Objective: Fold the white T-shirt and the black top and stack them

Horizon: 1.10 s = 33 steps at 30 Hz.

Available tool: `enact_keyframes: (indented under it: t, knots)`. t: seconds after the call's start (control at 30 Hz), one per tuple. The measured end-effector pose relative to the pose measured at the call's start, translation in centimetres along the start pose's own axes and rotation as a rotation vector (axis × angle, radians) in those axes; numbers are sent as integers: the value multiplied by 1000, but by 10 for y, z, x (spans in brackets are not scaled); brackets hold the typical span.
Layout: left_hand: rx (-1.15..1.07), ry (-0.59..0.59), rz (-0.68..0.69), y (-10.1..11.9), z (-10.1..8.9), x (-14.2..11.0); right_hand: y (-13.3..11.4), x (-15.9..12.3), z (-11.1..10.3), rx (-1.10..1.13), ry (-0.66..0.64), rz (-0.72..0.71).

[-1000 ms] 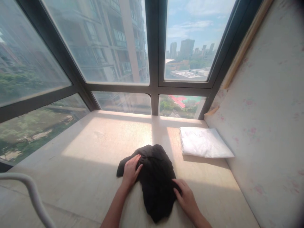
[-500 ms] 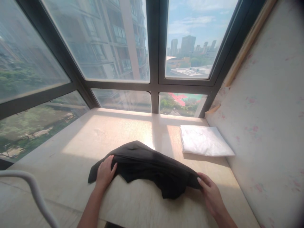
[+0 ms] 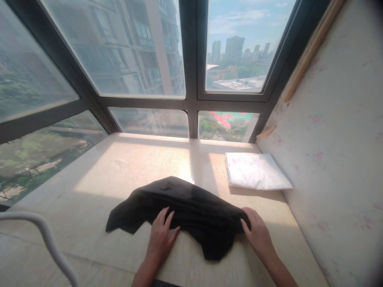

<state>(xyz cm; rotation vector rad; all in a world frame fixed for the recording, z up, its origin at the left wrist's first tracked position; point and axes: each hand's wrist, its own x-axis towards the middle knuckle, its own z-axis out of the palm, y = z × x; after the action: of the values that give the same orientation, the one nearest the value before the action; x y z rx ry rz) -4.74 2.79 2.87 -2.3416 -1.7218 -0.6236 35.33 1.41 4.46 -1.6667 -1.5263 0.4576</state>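
A black garment (image 3: 185, 203) lies in a loose, bunched strip across the pale board, with uneven flaps along its near edge. Its exact kind does not show. My left hand (image 3: 161, 231) is at the near edge by the middle of the garment, fingers apart and tips resting on the cloth. At the garment's right end, my right hand (image 3: 257, 231) has fingers and thumb closed round the edge of the cloth. The left end of the garment lies flat, with no hand on it.
A white folded cloth or packet (image 3: 257, 171) lies at the back right, beside the flowered wall (image 3: 335, 179). Large windows (image 3: 191, 71) rise behind the pale board (image 3: 98, 167). A white curved tube (image 3: 44, 235) stands at the lower left.
My left hand has let go of the garment's left part and moved right, towards the middle of its near edge. My right hand stays at the right end. The view has shifted slightly.
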Motion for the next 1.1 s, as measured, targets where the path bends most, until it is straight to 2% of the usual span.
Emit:
enact_keyframes:
  t: [0.03, 0.1, 0.13, 0.23, 0.33, 0.43, 0.53, 0.7, 0.8, 0.9, 0.97, 1.0, 1.1]
  knots:
    - [-8, -27, 34, 16, 4, -5, -5, -1, 4, -73, 41, -98]
    - [-10, -63, 16, 39, 8, -11, -21, -7, 13, -141, 54, -229]
    - [-17, -73, -15, 46, 9, -12, -31, -14, 20, -151, 14, -269]
    - [-72, -106, -70, 55, 6, -9, -66, -41, 44, -196, -215, -356]
    - [-142, -155, -50, 59, -2, -2, -92, -67, 70, -342, -316, -343]
    - [-223, -210, -20, 66, -13, 3, -99, -73, 80, -403, -347, -234]
    - [-276, -215, 17, 72, -20, 0, -89, -55, 67, -197, -393, -102]
    - [-323, -125, 18, 60, -22, -13, -69, -4, 7, 363, -336, 223]
    - [-436, -73, -115, 46, -23, -13, -71, 12, -24, 617, -285, 460]
    - [-576, -49, -296, 36, -31, -2, -81, 14, -36, 855, -353, 602]
    - [-620, -41, -397, 29, -39, 8, -85, 9, -33, 888, -416, 588]
    - [-606, -30, -442, 24, -44, 13, -84, 6, -30, 834, -430, 530]
    - [-405, -2, -582, 4, -56, 25, -69, -5, -21, 423, -372, 184]
